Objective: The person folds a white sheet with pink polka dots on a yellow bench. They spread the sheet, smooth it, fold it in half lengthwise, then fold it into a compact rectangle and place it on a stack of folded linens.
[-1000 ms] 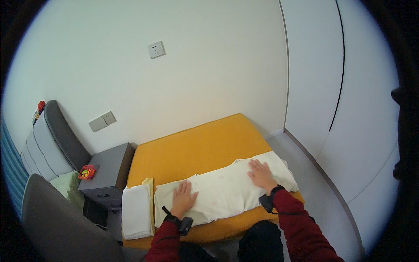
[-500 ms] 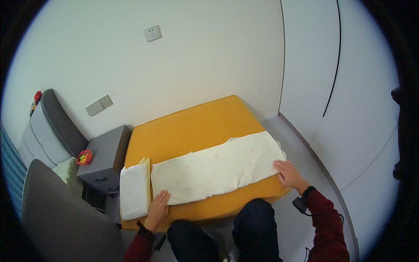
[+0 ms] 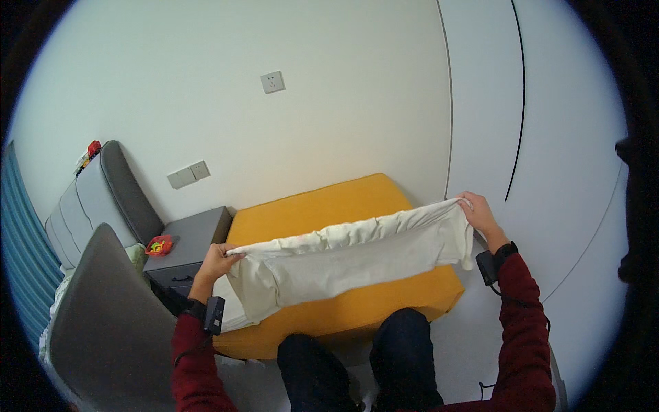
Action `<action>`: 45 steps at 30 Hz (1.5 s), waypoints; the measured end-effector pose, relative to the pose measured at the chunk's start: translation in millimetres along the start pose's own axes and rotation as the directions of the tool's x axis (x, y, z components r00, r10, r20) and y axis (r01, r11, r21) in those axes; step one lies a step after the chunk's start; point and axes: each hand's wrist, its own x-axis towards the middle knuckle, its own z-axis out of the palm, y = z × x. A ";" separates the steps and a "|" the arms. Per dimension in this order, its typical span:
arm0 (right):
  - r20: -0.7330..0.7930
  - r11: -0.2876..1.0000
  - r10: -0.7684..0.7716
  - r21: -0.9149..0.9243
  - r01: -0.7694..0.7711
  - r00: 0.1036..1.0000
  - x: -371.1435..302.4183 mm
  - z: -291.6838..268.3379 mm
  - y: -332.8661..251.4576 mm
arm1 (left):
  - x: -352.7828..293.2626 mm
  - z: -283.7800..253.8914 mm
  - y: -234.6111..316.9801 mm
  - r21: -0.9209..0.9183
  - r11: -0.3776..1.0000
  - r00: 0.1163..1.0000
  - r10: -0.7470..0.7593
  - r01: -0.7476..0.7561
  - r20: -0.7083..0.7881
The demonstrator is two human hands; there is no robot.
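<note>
A long cream cloth is stretched between my two hands, its bunched upper edge raised and the rest hanging down over a yellow cushioned bed. My left hand pinches the left end of that edge between thumb and fingers. At the opposite end, near the wardrobe side, my right hand grips the other corner. Beneath the cloth's left end, a folded white cloth lies on the bed, mostly covered from sight.
To the left stands a grey nightstand with a red basket on it. A grey upholstered headboard rises nearer me. White wardrobe doors line the right. My knees are close to the bed's front edge.
Both hands were resting flat at the ends of the cloth as it lay on the bed. Now they grip its corners, and its edge is lifted. The left hand has moved up and left.
</note>
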 end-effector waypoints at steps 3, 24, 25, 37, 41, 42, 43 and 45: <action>0.004 0.998 0.024 0.059 -0.024 1.000 0.5 -17.1 -13.8 | -13.1 -7.8 15.7 -0.041 0.999 1.000 0.004 -0.005 -0.020; 0.112 0.979 0.085 0.177 -0.104 0.990 2.0 -17.0 2.0 | -14.5 -16.2 5.7 -0.204 0.954 0.971 -0.195 0.220 0.135; 0.158 0.984 0.074 0.150 -0.098 0.985 6.1 -9.8 11.9 | -7.9 -13.9 -1.9 -0.114 0.965 0.966 -0.222 0.237 0.133; 0.000 0.731 0.102 -0.678 -0.074 0.995 -19.7 215.2 45.9 | 72.6 160.1 -122.5 0.796 0.605 0.960 0.219 0.008 -0.176; 0.266 0.933 -0.074 -0.322 0.161 0.961 -38.4 260.4 -28.2 | 61.1 249.9 -78.9 0.640 0.676 0.900 0.431 -0.365 0.058; 0.237 0.985 -0.103 -0.109 0.131 0.966 -43.8 270.3 -44.9 | 59.7 269.1 -70.0 0.613 0.704 0.925 0.356 -0.359 0.133; 0.365 0.961 -0.205 -0.100 0.258 0.908 -47.6 277.2 -55.2 | 56.6 286.2 -64.8 0.589 0.712 0.920 0.351 -0.382 0.173; 0.405 0.947 -0.208 -0.144 0.287 0.890 -52.9 280.5 -55.6 | 58.7 299.0 -68.0 0.618 0.716 0.945 0.224 -0.326 0.239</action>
